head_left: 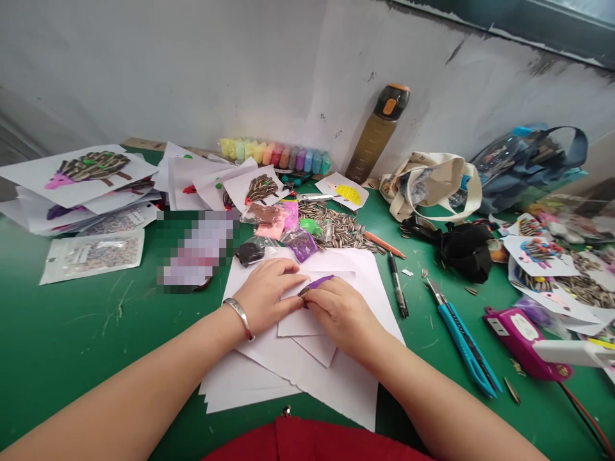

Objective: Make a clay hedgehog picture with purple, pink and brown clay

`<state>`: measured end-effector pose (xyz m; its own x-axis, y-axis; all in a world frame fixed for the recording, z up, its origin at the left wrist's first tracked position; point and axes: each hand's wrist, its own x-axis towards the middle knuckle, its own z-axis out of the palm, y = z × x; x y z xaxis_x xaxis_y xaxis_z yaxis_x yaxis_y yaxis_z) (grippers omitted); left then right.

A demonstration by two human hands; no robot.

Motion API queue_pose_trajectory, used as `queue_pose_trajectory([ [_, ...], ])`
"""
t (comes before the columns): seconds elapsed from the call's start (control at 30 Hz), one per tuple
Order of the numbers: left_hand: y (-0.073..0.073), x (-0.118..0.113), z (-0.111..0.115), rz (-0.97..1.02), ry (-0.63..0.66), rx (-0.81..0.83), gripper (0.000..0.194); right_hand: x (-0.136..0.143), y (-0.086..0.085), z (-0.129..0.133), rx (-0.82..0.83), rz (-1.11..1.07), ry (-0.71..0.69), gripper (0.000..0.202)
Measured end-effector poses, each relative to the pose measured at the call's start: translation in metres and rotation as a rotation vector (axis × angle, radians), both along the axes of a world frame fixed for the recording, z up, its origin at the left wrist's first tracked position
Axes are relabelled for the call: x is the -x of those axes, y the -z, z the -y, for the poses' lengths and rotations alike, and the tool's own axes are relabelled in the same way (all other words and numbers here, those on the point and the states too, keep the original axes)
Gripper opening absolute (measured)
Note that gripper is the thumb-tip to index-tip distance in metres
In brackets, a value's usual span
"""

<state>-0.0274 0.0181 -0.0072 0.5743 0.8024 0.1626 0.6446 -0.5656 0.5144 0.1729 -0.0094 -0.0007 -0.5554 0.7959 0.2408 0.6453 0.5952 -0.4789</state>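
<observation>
A small white paper (pixel 298 328) lies on larger white sheets (pixel 355 384) in front of me. On it is a flat piece of purple clay (pixel 321 281), mostly covered by my right hand (pixel 343 314). That hand's thumb and fingers are pinched on a small dark striped sunflower seed (pixel 303 292) at the clay's left side. My left hand (pixel 273 291) rests on the paper with its fingers stretched out, thumb tip close to the seed. Behind the hands lie a purple clay packet (pixel 300 244), a black clay packet (pixel 250 253) and a heap of sunflower seeds (pixel 343 227).
Right of the paper are a black pen (pixel 398 288) and a blue utility knife (pixel 466 339), with a magenta glue-gun-like device (pixel 526 342) beyond. Seed hedgehog pictures (pixel 91 169) are stacked at left. A bottle (pixel 377 137) stands by the wall near a cloth bag (pixel 432 182).
</observation>
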Motion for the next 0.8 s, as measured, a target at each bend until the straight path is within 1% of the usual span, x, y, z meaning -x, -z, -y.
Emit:
queue_pose_trajectory([
  [0.1,-0.0009,0.0002,0.0004,0.003,-0.001,0.008,0.034,-0.0043,-0.0041,0.0006,-0.019,0.012,0.050,0.015],
  [0.17,-0.0015,0.0002,0.0003,0.002,-0.003,0.012,0.034,-0.0072,-0.0051,0.0004,-0.034,0.036,0.070,0.017],
  [0.47,-0.0006,0.0004,-0.0010,-0.001,0.000,0.006,0.034,-0.0062,-0.0014,-0.0011,-0.059,0.078,0.038,0.026],
  [0.8,-0.0032,-0.0009,-0.0004,-0.005,-0.004,0.002,0.033,-0.0053,0.0009,-0.0008,-0.074,0.058,0.019,0.027],
])
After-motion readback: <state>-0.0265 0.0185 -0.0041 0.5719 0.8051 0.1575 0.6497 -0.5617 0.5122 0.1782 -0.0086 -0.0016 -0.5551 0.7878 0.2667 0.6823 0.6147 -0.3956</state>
